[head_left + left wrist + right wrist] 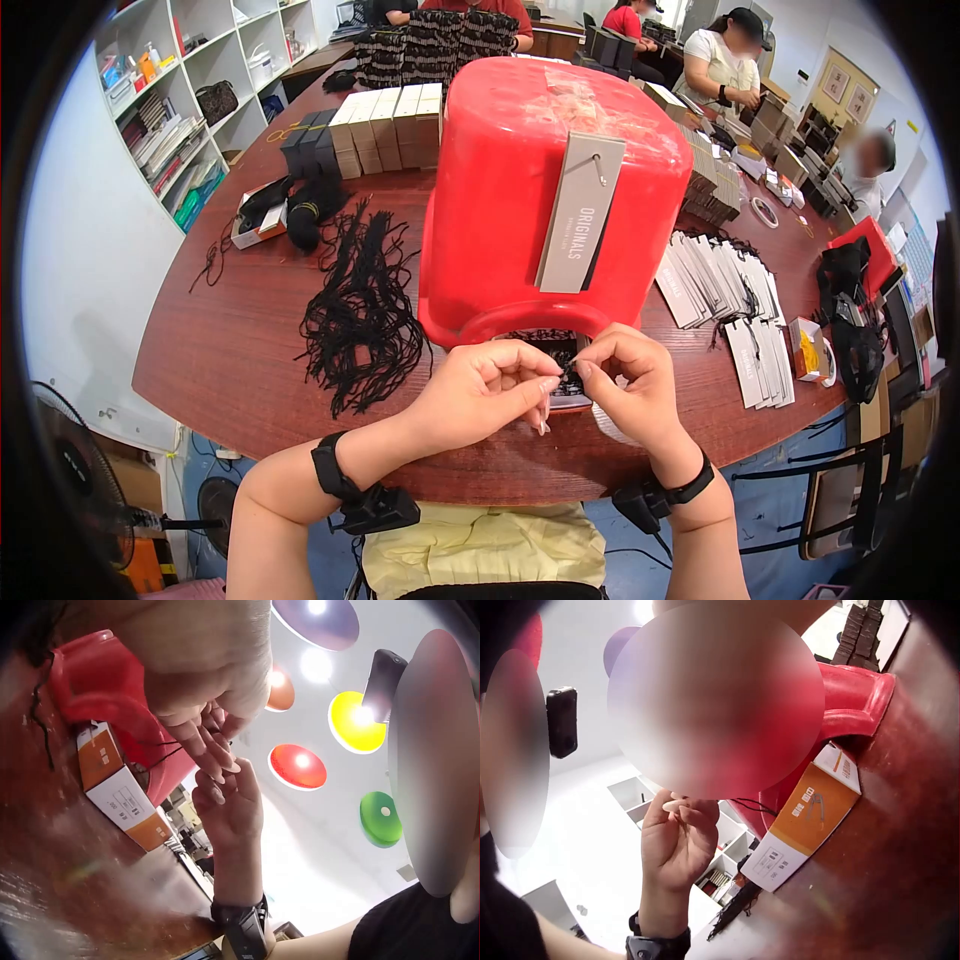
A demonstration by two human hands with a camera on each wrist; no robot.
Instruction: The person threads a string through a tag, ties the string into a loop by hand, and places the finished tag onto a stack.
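Note:
Over a small box (pixel 572 408) holding black cords, the left hand (pixel 480 395) and right hand (pixel 638 388) meet with bent fingers, fingertips close together. A thin black cord (pixel 166 744) runs to the pinching fingertips in the left wrist view; its ends are hidden. The box (pixel 799 825) shows orange and white sides in the right wrist view, where a blur hides much of the near hand. Just behind the hands stands a red upturned plastic stool (pixel 500 200), with a grey ORIGINALS tag (pixel 580 225) against its side.
A tangled pile of black cords (pixel 362 310) lies left of the stool. Stacks of cards (pixel 385 130) stand behind it. Strung grey tags (pixel 715 285) lie at the right, beside a small box (pixel 808 350). Several people sit or stand across the table (pixel 240 360).

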